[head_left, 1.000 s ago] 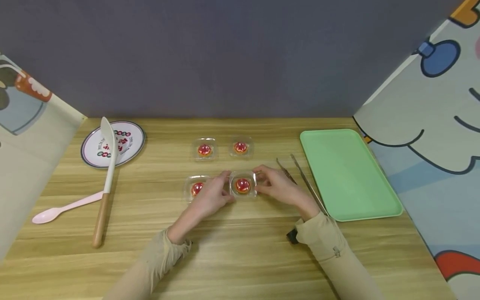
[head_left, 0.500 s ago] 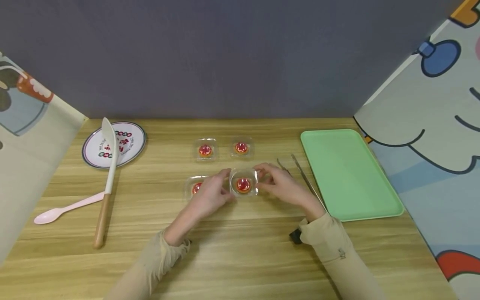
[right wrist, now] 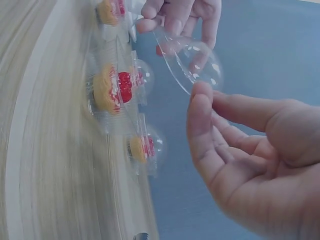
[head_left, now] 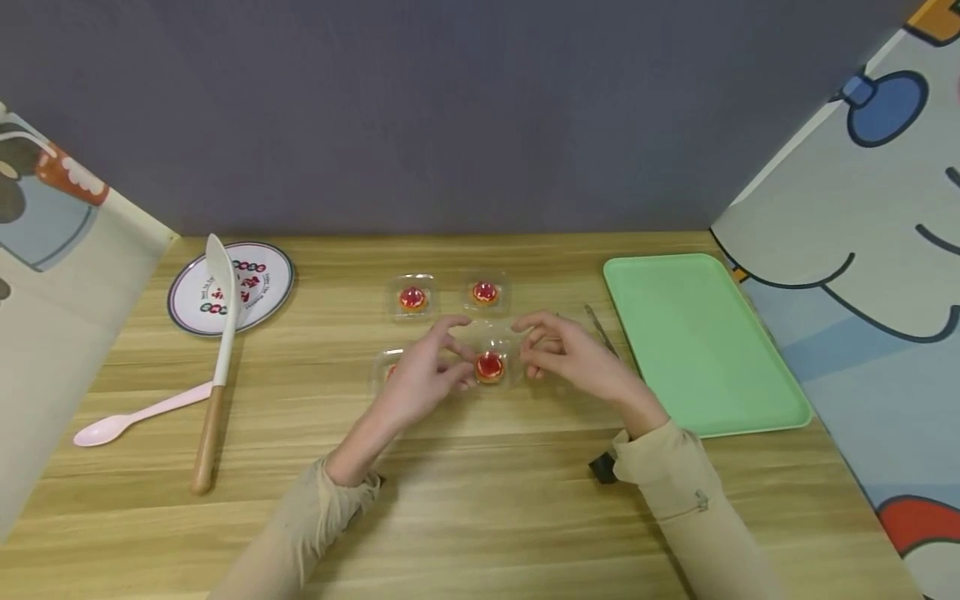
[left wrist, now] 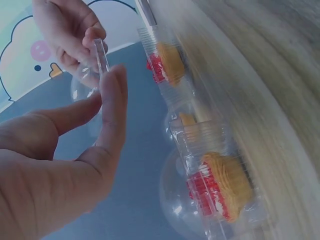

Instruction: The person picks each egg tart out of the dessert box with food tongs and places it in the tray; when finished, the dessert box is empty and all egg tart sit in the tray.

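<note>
Both hands hold a clear domed lid (right wrist: 206,62) by opposite edges. Beneath it on the table, a red-topped tart (head_left: 490,367) sits in a clear container. My left hand (head_left: 420,375) pinches the lid's left edge, thumb and fingers meeting at the plastic in the left wrist view. The right hand (head_left: 581,354) pinches the other edge, its thumb and index fingertip on the rim in the right wrist view. Partly behind the left hand is another boxed tart (head_left: 391,372). Farther back stand two more, a left one (head_left: 412,299) and a right one (head_left: 484,292).
A green tray (head_left: 708,342) lies on the right, with metal tongs (head_left: 600,329) partly hidden by the right arm. On the left are a patterned plate (head_left: 264,287), a white ladle with a wooden handle (head_left: 206,442) lying across it, and a pink spoon (head_left: 101,431).
Both hands have risen a little and moved slightly apart from the tart's container. The lid, earlier down around the tart, is now raised off it between them.
</note>
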`<control>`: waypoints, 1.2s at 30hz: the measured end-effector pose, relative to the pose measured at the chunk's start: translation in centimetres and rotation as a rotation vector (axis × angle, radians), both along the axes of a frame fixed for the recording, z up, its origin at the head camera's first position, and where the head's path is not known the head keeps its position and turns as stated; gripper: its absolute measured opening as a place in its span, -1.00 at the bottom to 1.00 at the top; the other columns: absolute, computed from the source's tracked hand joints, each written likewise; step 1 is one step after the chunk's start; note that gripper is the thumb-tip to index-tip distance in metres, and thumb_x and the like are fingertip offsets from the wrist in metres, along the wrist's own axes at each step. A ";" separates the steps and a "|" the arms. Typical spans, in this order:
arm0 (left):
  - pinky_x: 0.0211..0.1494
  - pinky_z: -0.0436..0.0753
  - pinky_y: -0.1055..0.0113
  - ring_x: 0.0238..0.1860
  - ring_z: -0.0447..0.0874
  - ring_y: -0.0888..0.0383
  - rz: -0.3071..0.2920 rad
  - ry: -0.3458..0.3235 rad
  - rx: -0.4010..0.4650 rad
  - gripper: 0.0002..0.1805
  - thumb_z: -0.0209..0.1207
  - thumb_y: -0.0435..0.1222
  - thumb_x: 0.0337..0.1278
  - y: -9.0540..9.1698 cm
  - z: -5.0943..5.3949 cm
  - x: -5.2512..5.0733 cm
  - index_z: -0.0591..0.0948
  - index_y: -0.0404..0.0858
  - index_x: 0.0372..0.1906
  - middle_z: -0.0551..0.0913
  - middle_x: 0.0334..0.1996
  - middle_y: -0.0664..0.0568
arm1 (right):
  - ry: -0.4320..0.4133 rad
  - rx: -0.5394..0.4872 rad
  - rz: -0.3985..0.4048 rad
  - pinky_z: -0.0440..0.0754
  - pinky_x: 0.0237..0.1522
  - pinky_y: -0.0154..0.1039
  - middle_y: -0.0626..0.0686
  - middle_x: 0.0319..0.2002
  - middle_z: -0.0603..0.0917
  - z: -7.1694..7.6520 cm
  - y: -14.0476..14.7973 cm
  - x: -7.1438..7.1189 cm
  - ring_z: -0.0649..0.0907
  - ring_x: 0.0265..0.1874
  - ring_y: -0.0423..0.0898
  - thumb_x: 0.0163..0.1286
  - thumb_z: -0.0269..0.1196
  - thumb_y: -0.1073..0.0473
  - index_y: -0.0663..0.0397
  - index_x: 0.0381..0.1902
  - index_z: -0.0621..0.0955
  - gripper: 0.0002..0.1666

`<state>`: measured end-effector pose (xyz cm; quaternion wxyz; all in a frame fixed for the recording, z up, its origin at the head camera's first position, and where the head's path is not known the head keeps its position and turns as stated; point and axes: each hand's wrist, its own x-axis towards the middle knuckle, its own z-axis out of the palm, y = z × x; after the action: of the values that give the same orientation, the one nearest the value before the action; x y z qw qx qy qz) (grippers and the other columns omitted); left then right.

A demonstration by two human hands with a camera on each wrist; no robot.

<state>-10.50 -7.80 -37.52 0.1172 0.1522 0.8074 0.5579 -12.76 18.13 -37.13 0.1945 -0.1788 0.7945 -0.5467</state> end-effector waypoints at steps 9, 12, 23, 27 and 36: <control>-0.16 0.89 -0.05 -0.25 0.86 -0.16 0.052 0.077 0.043 -0.86 0.32 -0.55 0.35 0.3 -0.3 0.0 0.64 -0.37 -0.09 0.72 -0.07 -0.21 | -0.027 -0.162 -0.079 0.84 0.03 -0.04 0.46 0.00 0.65 0.3 0.8 0.4 0.76 -0.09 0.25 0.74 0.05 0.30 0.52 0.17 0.57 -0.67; -0.20 0.89 -0.03 -0.29 0.84 -0.17 0.046 0.098 0.057 -0.89 0.30 -0.57 0.37 0.7 -0.4 0.0 0.66 -0.36 -0.12 0.71 -0.12 -0.23 | -0.026 -0.186 -0.131 0.84 0.04 0.02 0.40 0.00 0.65 0.2 1.2 0.7 0.77 -0.09 0.21 0.77 0.02 0.25 0.47 0.16 0.58 -0.66; -0.17 0.89 0.06 -0.30 0.85 -0.02 -0.014 0.049 0.098 -0.82 0.19 -0.54 0.50 3.2 -0.2 0.1 0.69 -0.53 0.06 0.77 -0.14 -0.28 | 0.097 -0.041 -0.186 0.84 0.00 0.04 0.33 -0.08 0.71 0.4 3.8 2.1 0.79 -0.15 0.23 0.64 0.22 0.33 0.36 0.03 0.61 -0.84; -0.19 0.89 0.10 -0.32 0.85 -0.06 -0.050 0.039 0.068 -0.62 0.27 -0.53 0.43 4.2 -0.4 0.2 0.60 -0.57 0.26 0.80 -0.16 -0.30 | 0.127 0.066 -0.206 0.84 -0.05 0.07 0.33 -0.15 0.78 0.4 4.7 2.8 0.81 -0.15 0.25 0.60 0.27 0.34 0.36 0.11 0.58 -0.77; -0.28 0.79 0.49 -0.26 0.86 0.00 -0.139 0.153 -0.165 -0.58 0.36 -0.51 0.33 6.6 -0.6 0.5 0.63 -0.56 0.24 0.83 -0.18 -0.23 | 0.176 0.261 -0.219 0.82 -0.29 -0.09 0.28 -0.10 0.80 -0.1 6.0 3.7 0.84 -0.26 0.00 0.53 0.34 0.36 0.41 0.21 0.64 -0.65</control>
<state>-9.96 -1.19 -38.15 0.1058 0.2399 0.8445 0.4670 -9.03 24.12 -37.21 0.0852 -0.1116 0.8874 -0.4392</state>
